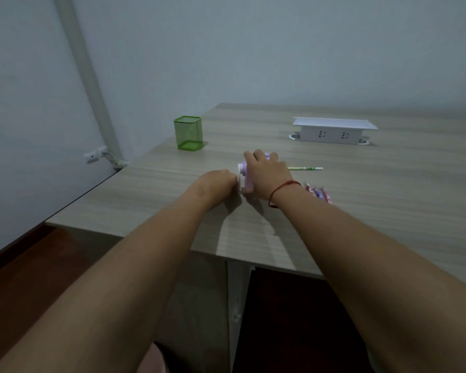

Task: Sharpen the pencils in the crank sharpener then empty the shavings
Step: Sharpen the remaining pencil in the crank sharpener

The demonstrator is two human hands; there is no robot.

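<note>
A small purple and white crank sharpener (244, 175) stands on the wooden table (388, 200). My right hand (267, 172) lies over its top and grips its body. My left hand (218, 181) is closed at the sharpener's left end, where the crank sits; the handle itself is hidden by my fingers. A green pencil (306, 168) sticks out to the right from behind my right hand, level with the sharpener. Several patterned pencils (318, 193) lie on the table just right of my right wrist.
A green mesh pencil holder (188, 132) stands at the back left of the table. A white power socket block (334, 130) sits at the back right. The table's left edge runs near a wall with a white pipe (92, 84).
</note>
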